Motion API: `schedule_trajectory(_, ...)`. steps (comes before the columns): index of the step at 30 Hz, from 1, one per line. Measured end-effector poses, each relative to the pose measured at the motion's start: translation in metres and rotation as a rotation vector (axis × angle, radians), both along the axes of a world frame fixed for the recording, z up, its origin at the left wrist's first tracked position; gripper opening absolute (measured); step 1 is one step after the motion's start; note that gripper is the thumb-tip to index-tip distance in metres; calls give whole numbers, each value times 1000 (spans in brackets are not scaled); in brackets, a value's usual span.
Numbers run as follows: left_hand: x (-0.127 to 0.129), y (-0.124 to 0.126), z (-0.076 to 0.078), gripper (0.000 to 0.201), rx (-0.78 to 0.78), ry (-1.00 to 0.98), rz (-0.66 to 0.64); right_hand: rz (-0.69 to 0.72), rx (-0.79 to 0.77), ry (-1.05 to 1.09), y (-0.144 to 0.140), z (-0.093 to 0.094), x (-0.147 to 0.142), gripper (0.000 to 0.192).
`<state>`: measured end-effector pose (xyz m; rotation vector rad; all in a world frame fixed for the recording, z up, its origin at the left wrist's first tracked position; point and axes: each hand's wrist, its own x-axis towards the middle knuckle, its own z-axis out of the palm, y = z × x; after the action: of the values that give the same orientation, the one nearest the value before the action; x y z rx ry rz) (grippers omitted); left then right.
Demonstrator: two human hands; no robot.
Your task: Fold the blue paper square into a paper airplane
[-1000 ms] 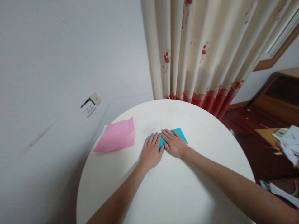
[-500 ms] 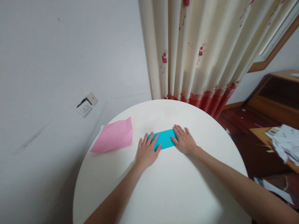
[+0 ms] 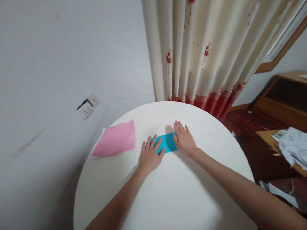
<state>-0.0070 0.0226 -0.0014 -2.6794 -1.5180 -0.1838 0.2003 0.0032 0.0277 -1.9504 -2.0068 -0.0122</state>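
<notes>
A folded teal paper (image 3: 168, 142) lies flat near the middle of the round white table (image 3: 172, 188). My left hand (image 3: 150, 156) presses its left end with fingers spread flat. My right hand (image 3: 184, 139) lies flat over the paper's right end, fingers pointing away from me. Only the strip of teal between the two hands shows. A pink paper sheet (image 3: 115, 140) lies to the left, near the table's edge, apart from both hands.
A cream curtain with red flowers (image 3: 203, 54) hangs behind the table. A wall socket (image 3: 87, 106) sits low on the white wall at left. At right stand wooden furniture (image 3: 283, 99) and a pile of white papers (image 3: 294, 147).
My right hand first slid right along the teal paper, exposing its length, then came back left and up over its right end. My left hand has stayed on the left end.
</notes>
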Motion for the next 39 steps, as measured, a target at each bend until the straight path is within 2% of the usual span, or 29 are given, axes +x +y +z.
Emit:
schedule_trajectory(3,0,0,0,57,6,9,0,144,-62,-18,-3,-10,-34,62)
schedule_trajectory(7,1,-1,1,56,-2,12,1,147,-131,21,-4,-27,-53,63)
schedule_trajectory(19,0,1,-1,56,-2,4,19,160,-124,18,-5,-33,-50,59)
schedule_trajectory(23,-1,3,-2,59,-20,12,60,153,-123,20,-5,-34,-51,60)
schedule_trajectory(31,-1,4,2,54,-43,3,55,166,-159,1,-4,-29,-50,61)
schedule_trajectory(39,-1,4,0,57,-27,-13,78,150,-168,30,-2,-29,-51,60)
